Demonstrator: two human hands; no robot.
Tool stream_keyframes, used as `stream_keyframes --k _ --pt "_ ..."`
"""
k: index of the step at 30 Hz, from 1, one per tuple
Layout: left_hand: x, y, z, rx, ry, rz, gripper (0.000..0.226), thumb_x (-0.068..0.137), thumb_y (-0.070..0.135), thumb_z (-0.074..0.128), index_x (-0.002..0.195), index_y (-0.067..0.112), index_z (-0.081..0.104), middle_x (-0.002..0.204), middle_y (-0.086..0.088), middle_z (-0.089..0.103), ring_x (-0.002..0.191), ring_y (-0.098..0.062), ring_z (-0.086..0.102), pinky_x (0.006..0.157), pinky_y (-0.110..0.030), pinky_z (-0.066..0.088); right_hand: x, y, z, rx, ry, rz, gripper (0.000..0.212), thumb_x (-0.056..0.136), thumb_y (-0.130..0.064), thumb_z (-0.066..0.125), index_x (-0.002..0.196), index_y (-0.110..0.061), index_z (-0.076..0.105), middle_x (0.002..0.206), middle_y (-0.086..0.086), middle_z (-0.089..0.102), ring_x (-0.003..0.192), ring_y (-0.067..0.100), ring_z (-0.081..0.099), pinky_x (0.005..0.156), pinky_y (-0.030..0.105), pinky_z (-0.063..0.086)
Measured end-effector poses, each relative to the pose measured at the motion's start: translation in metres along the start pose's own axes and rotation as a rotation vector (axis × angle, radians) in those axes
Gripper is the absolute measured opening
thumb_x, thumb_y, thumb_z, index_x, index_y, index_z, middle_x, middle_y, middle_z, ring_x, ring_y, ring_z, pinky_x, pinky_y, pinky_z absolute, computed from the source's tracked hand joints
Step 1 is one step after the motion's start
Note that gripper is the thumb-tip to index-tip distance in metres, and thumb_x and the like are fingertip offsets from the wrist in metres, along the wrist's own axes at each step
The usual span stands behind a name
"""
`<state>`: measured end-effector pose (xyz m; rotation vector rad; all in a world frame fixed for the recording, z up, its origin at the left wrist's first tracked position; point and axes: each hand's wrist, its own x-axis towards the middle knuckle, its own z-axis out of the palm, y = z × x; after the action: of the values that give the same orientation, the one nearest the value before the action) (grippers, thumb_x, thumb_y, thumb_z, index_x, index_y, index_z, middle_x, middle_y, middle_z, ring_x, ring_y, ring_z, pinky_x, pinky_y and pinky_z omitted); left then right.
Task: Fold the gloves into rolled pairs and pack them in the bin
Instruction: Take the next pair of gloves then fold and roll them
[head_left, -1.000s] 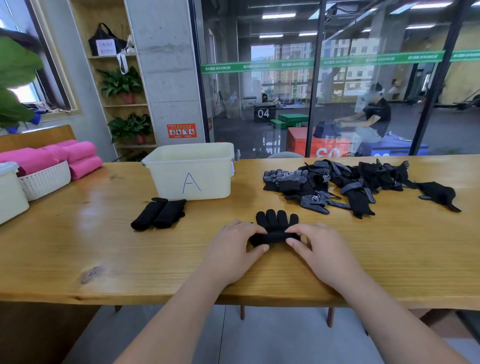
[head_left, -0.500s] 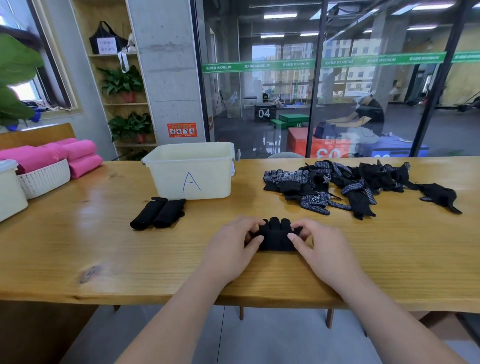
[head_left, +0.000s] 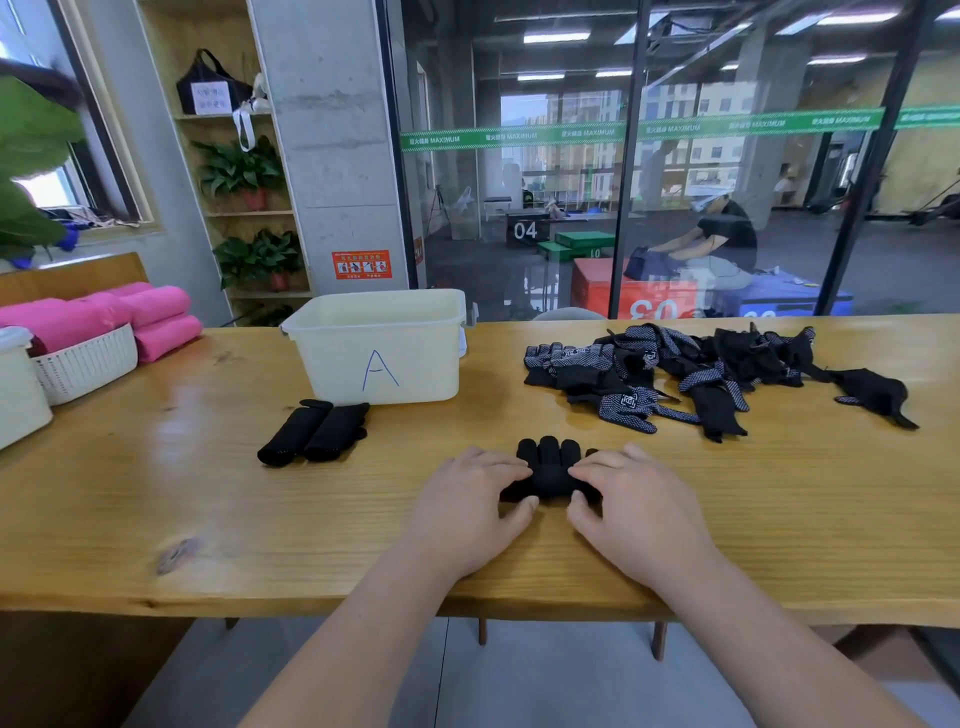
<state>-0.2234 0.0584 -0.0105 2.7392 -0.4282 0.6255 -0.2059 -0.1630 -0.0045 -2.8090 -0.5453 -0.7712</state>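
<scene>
Black knit gloves (head_left: 546, 474) are lying on the wooden surface (head_left: 208, 519), and two bare hands are rolling them near its front edge.

The left hand (head_left: 467, 512) and the right hand (head_left: 636, 506) are each pressing one end of the half-made roll, fingers on top and thumbs at the near side, so both grips are narrow around the fabric; the glove fingertips are pointing away, not rolled in yet. To do this step well, I think both hands should be pushing with equal pressure and keeping the roll tight, so it is not becoming a cone or opening again. Two finished rolls (head_left: 314, 432) are waiting just in front of the bin (head_left: 382, 349) marked "A", and the loose pile (head_left: 696, 371) is lying to the right.
</scene>
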Motion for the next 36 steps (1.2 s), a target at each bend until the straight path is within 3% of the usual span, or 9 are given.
stream_keyframes --k 6,10,12,15,18,21,24,27,36 --pt "0.0 -0.004 -0.007 -0.168 -0.042 -0.097 0.045 0.097 0.044 0.069 0.141 0.04 0.062 0.13 0.025 0.062 0.127 -0.003 0.048 0.109 -0.029 0.044 0.002 0.005 -0.004 0.087 -0.086 0.012 0.044 0.094 -0.048 0.058 0.137 -0.04 0.067 0.124 -0.025 0.066 0.117 0.002 0.048 0.086 0.026 0.054" --pt "0.001 -0.007 -0.009 -0.289 -0.058 -0.154 0.047 0.1 0.036 0.069 0.145 0.045 0.057 0.127 0.029 0.065 0.125 0.003 0.048 0.11 -0.027 0.044 0.0 0.007 -0.009 0.232 -0.092 0.065 0.051 0.096 -0.044 0.063 0.146 -0.048 0.053 0.107 -0.027 0.058 0.096 0.002 0.059 0.079 0.027 0.054" --pt "0.002 -0.008 -0.01 -0.394 -0.058 -0.202 0.044 0.101 0.037 0.068 0.143 0.044 0.058 0.126 0.029 0.067 0.125 0.004 0.05 0.11 -0.027 0.044 0.0 0.01 -0.006 0.316 -0.09 0.119 0.05 0.095 -0.047 0.063 0.144 -0.051 0.052 0.102 -0.025 0.054 0.084 0.002 0.058 0.074 0.026 0.052" --pt "0.001 -0.009 -0.015 -0.579 -0.059 -0.295 0.038 0.1 0.045 0.069 0.137 0.049 0.06 0.129 0.016 0.069 0.126 0.005 0.054 0.103 -0.02 0.042 0.002 0.019 -0.001 0.543 -0.095 0.177 0.039 0.095 -0.046 0.067 0.134 -0.051 0.06 0.106 -0.02 0.069 0.09 -0.003 0.061 0.079 0.024 0.048" --pt "-0.001 -0.009 -0.016 -0.626 -0.068 -0.317 0.032 0.098 0.052 0.069 0.129 0.054 0.063 0.112 0.002 0.073 0.111 0.002 0.059 0.09 -0.018 0.043 0.002 0.023 -0.003 0.742 -0.1 0.226 0.024 0.096 -0.045 0.067 0.12 -0.053 0.066 0.093 -0.013 0.074 0.084 0.004 0.068 0.077 0.027 0.053" --pt "-0.001 -0.006 -0.014 -0.495 -0.04 -0.287 0.037 0.099 0.052 0.067 0.135 0.049 0.061 0.12 0.019 0.063 0.112 0.002 0.057 0.094 -0.024 0.049 0.004 0.022 0.0 0.544 -0.048 0.217 0.021 0.099 -0.048 0.065 0.119 -0.046 0.068 0.098 -0.021 0.067 0.075 0.002 0.06 0.068 0.024 0.047" --pt "-0.001 -0.003 -0.01 -0.244 0.095 -0.132 0.034 0.1 0.046 0.065 0.134 0.04 0.063 0.125 0.024 0.055 0.118 0.001 0.052 0.101 -0.028 0.049 0.005 0.018 0.005 0.273 0.077 0.156 0.02 0.099 -0.046 0.065 0.117 -0.038 0.069 0.111 -0.019 0.057 0.093 0.005 0.057 0.076 0.03 0.053" --pt "-0.003 -0.002 -0.005 -0.082 0.166 0.061 0.026 0.1 0.041 0.064 0.123 0.032 0.072 0.12 0.02 0.058 0.114 -0.007 0.052 0.099 -0.033 0.048 0.002 0.014 0.007 0.171 0.169 -0.009 0.011 0.099 -0.031 0.069 0.107 -0.028 0.076 0.11 -0.014 0.062 0.103 0.013 0.057 0.078 0.034 0.056" --pt "-0.006 0.003 0.0 -0.035 0.037 0.053 0.041 0.102 0.052 0.052 0.132 0.032 0.071 0.121 0.021 0.059 0.109 -0.005 0.055 0.089 -0.033 0.054 0.006 0.011 0.009 0.165 -0.011 -0.063 0.031 0.103 -0.04 0.055 0.124 -0.032 0.076 0.121 -0.021 0.069 0.114 0.008 0.057 0.095 0.033 0.052"
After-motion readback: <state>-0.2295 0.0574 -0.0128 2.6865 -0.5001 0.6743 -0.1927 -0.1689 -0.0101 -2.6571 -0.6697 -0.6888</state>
